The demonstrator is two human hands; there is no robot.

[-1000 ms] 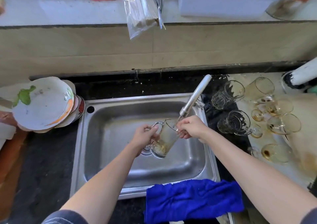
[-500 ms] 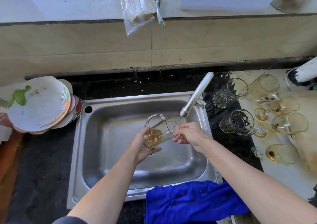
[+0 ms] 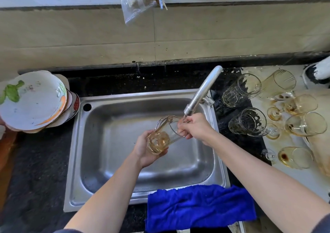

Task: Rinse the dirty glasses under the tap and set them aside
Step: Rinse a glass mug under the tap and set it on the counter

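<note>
A clear glass mug (image 3: 163, 136) with brownish liquid at its bottom is tilted on its side over the steel sink (image 3: 114, 163), mouth toward the tap (image 3: 202, 91). My left hand (image 3: 145, 150) cups the mug's base from below. My right hand (image 3: 195, 128) grips the mug's rim, just under the tap's spout. Several dirty glasses lie and stand on the counter to the right, among them two faceted tumblers (image 3: 247, 122) and stained stemmed glasses (image 3: 294, 156).
A stack of dirty plates (image 3: 34, 100) sits left of the sink. A blue cloth (image 3: 198, 207) hangs over the sink's front edge. A plastic bag (image 3: 137, 0) hangs from the ledge above. A white object (image 3: 319, 72) stands at the far right.
The mug has been turned from nearly upright to lying on its side, mouth at the spout. My left hand moved from the handle side to under the base. The camera moved closer.
</note>
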